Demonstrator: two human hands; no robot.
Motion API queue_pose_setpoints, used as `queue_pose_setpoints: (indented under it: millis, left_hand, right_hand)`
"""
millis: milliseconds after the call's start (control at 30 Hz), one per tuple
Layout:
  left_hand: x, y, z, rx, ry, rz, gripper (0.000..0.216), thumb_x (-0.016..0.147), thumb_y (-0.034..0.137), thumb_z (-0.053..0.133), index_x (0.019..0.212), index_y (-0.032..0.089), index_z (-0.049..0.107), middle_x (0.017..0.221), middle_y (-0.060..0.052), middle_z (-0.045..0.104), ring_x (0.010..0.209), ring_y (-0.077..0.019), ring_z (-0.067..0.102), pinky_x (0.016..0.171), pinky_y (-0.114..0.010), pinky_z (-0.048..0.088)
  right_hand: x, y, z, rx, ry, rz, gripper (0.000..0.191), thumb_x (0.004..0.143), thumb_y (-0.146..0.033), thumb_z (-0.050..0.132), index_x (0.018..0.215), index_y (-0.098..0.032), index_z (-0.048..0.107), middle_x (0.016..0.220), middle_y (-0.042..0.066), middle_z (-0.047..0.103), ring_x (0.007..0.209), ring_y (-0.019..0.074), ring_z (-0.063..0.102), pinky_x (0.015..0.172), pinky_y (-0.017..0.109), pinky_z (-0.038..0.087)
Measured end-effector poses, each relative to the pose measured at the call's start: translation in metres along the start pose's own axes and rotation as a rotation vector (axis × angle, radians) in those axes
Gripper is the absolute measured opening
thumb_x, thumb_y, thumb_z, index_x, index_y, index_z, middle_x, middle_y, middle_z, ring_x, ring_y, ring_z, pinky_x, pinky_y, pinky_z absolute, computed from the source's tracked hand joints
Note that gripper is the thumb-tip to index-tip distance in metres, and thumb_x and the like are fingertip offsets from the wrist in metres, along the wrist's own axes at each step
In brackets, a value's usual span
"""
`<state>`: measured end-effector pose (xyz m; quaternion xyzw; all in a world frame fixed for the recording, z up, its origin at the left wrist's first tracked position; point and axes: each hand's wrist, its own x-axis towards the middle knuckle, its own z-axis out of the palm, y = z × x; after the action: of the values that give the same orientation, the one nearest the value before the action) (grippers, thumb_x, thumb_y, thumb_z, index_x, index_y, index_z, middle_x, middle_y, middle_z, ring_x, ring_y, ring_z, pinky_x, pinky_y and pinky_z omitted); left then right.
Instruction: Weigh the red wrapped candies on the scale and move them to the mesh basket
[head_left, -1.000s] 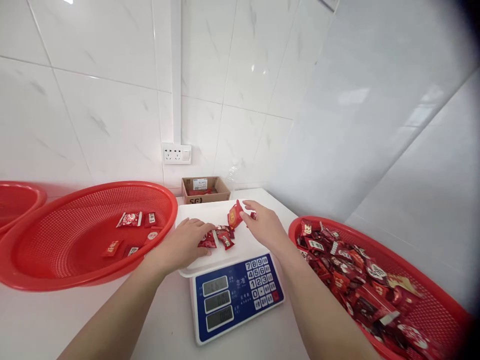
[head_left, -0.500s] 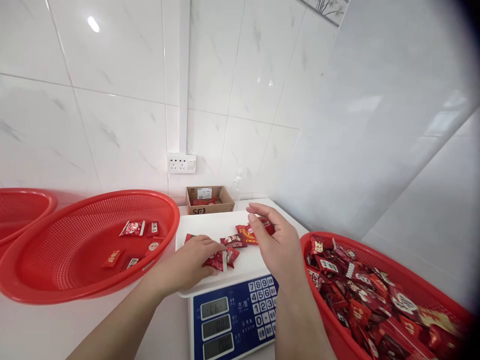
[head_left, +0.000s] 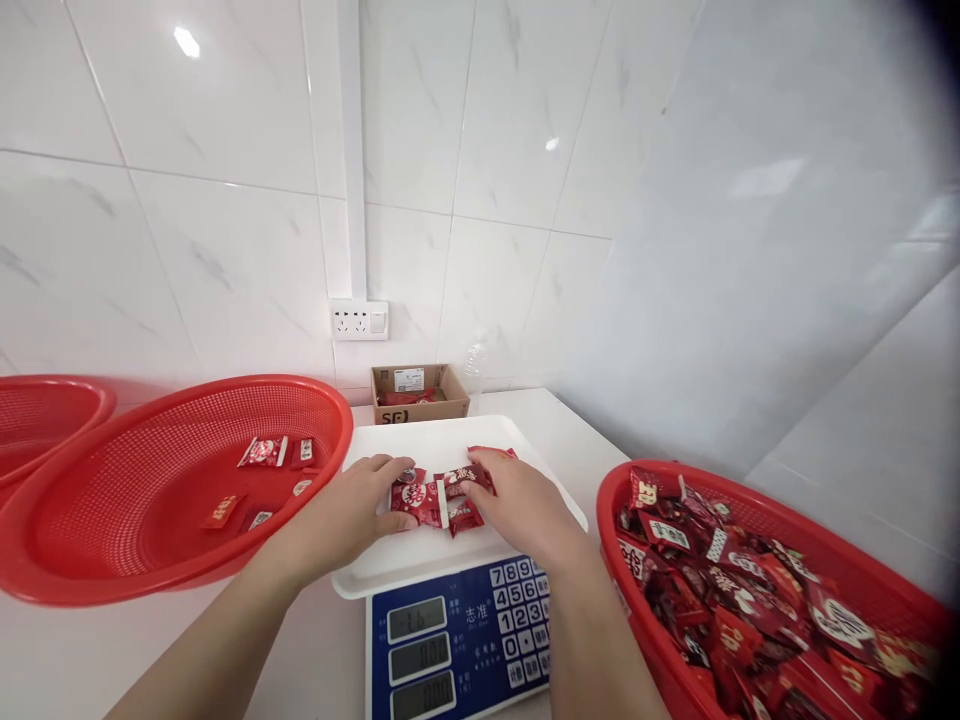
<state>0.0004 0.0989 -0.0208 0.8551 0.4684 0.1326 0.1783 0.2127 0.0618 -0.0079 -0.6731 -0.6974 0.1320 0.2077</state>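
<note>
On the white tray (head_left: 442, 560) of a digital scale lies a small pile of red wrapped snack packets (head_left: 420, 502). My left hand (head_left: 352, 515) grips the pile's left side, thumb in front and fingers behind. From the right, my right hand (head_left: 525, 500) closes thumb and fingers on a dark red packet (head_left: 459, 480) at the top of the pile. Part of another red packet (head_left: 504, 453) shows behind the right hand's fingers. In front of the tray is the scale's blue panel (head_left: 480, 630), with keys and three displays.
To the left, a red oval basket (head_left: 150, 575) holds several packets, with another red basket (head_left: 52, 385) beyond it. A red basket (head_left: 611, 520) full of packets stands at the right. Behind the tray are a cardboard box (head_left: 435, 410) and a clear bottle (head_left: 475, 370), near the tiled wall (head_left: 262, 270).
My right hand has come down and left onto the dark red packet. My left hand has shifted from over the packets to the pile's left side. The view has moved slightly.
</note>
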Motion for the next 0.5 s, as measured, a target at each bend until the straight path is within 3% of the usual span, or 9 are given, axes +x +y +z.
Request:
queue_pose_setpoints:
  millis: [100,200,367,500]
  left_hand:
    - [0.000,0.004,0.002,-0.049,-0.028,0.017,0.062,0.086,0.036,0.060,0.145,0.025,0.044,0.149,-0.009,0.051,0.134,-0.0305,0.050,0.107,-0.043,0.042]
    - [0.000,0.006,0.002,-0.101,-0.062,0.062,0.062,0.084,0.035,0.063,0.143,0.028,0.047,0.151,-0.007,0.048,0.136,-0.0306,0.048,0.107,-0.042,0.044]
    - [0.003,0.003,0.006,0.009,-0.066,0.083,0.058,0.082,0.031,0.067,0.138,0.030,0.054,0.158,-0.007,0.037,0.147,-0.0335,0.028,0.115,-0.052,0.032]
    - [0.004,0.001,0.010,0.005,-0.055,0.109,0.054,0.082,0.025,0.065,0.135,0.031,0.058,0.158,-0.007,0.038,0.147,-0.0337,0.027,0.115,-0.054,0.032]
  right_hand:
    - [0.001,-0.001,0.002,0.029,-0.052,-0.065,0.034,0.091,-0.025,0.053,0.122,-0.019,0.066,0.122,0.011,0.071,0.111,0.0301,0.065,0.089,0.041,0.049]
    - [0.000,0.002,0.000,0.062,-0.063,-0.104,0.035,0.092,-0.028,0.053,0.126,-0.026,0.063,0.123,0.004,0.071,0.112,0.0232,0.065,0.091,0.032,0.048]
    - [0.004,0.018,-0.004,0.013,0.053,0.033,0.038,0.094,-0.026,0.047,0.128,-0.016,0.061,0.116,0.019,0.070,0.110,0.0353,0.063,0.086,0.045,0.046]
    - [0.006,0.023,0.000,0.058,0.046,0.018,0.028,0.091,-0.023,0.051,0.113,-0.021,0.068,0.107,0.013,0.074,0.101,0.0305,0.068,0.083,0.040,0.047]
